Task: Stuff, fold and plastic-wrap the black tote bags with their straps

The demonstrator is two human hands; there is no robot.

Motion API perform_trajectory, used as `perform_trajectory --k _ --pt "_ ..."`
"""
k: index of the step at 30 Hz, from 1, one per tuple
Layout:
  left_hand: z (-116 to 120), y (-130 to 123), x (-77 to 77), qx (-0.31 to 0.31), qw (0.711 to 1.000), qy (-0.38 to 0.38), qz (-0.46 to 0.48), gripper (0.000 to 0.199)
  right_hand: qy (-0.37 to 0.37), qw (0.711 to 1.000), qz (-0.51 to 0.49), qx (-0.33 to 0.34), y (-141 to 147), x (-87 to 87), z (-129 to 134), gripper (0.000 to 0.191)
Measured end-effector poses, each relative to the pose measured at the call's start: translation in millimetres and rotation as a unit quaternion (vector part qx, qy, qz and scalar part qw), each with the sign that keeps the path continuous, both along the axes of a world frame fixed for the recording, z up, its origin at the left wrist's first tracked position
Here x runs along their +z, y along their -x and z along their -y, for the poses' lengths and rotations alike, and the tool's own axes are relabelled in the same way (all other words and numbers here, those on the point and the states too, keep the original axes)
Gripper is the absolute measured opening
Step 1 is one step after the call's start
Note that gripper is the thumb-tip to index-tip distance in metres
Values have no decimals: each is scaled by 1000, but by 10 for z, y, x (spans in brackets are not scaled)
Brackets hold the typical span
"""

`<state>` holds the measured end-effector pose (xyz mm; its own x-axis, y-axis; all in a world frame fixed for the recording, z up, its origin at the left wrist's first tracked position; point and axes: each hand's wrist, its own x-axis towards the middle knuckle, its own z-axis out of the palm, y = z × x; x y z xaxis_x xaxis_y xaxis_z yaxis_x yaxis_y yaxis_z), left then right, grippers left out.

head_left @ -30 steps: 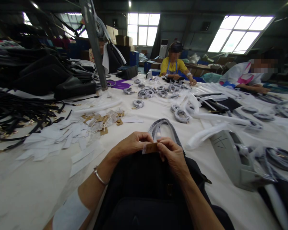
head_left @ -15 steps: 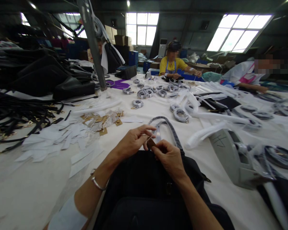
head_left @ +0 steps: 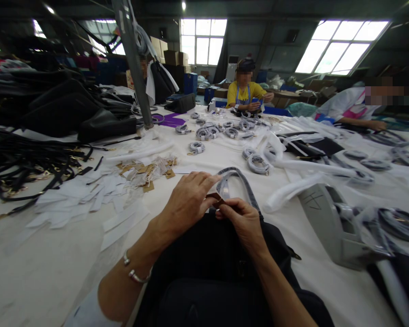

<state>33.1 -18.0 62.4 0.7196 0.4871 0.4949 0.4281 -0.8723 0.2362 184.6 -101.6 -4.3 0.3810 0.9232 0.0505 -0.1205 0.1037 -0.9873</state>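
Note:
A black bag [head_left: 204,263] stands in front of me, its wrapped grey handle [head_left: 247,181] arching up at the far side. Above the bag's top edge, a small brown hang tag [head_left: 215,197] is held between both hands. My left hand [head_left: 188,200] is closed on the tag's left side, its fingertips partly hidden behind the hand. With thumb and forefinger my right hand [head_left: 240,220] pinches the tag's lower right end. The tag's string cannot be made out now.
Left lie brown tags with white strings [head_left: 150,172], white paper strips [head_left: 78,195] and black straps [head_left: 30,168]. A metal post [head_left: 132,63] rises behind them. Coiled wrapped straps [head_left: 204,133] lie ahead; a grey tape dispenser [head_left: 330,227] stands right. Two co-workers [head_left: 247,93] sit across the table.
My left hand has turned over, its back now facing up, and its fingers have come down onto the tag. The tag has tilted. My right hand keeps its pinch nearly in place.

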Motion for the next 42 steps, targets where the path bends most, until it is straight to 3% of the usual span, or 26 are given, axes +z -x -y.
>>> perform_trajectory --k 3,5,9,11,14,18,20,23,26,27,29,31,33,39,41,42 --pt "4 12 6 -25 996 75 -31 11 -48 999 -2 -6 11 10 -5 34" --pt "36 30 45 -44 992 114 -24 10 -73 997 24 17 20 21 -1 42" --pt "93 83 161 -63 981 184 14 9 -72 991 78 80 41 27 20 15" --pt "89 103 182 -62 979 193 11 8 -44 994 61 74 48 23 26 18" --pt "59 97 137 -58 982 179 -20 25 -1 998 27 64 44 19 28 21" --pt "46 42 54 -30 986 153 -55 6 -5 998 2 70 19 14 28 26" --pt "49 36 67 -27 984 177 -16 10 -4 997 2 73 5 9 26 28" --pt "30 80 143 -42 953 269 130 12 -11 1000 -3 27 -25 -3 13 30" --pt "-19 135 171 -90 886 381 249 20 -41 996 -26 -71 -71 -33 -13 28" --pt "-37 143 155 -113 872 413 237 22 -46 994 -32 -98 -87 -49 -24 27" --pt "-68 135 86 -144 878 440 122 20 -40 990 -29 -130 -112 -81 -46 26" --pt "-98 110 -6 -115 912 394 -24 15 -23 990 -4 -141 -128 -101 -59 28" --pt "-136 91 -84 -42 940 321 -113 11 -9 988 35 -153 -142 -91 -59 29" --pt "-232 91 -132 153 962 186 -128 20 -1 971 161 -177 -321 120 24 25" --pt "-203 55 -137 162 972 118 -123 22 17 947 280 -157 -438 182 60 22" --pt "-171 25 -149 133 979 97 -118 23 31 927 344 -147 -499 194 76 22"
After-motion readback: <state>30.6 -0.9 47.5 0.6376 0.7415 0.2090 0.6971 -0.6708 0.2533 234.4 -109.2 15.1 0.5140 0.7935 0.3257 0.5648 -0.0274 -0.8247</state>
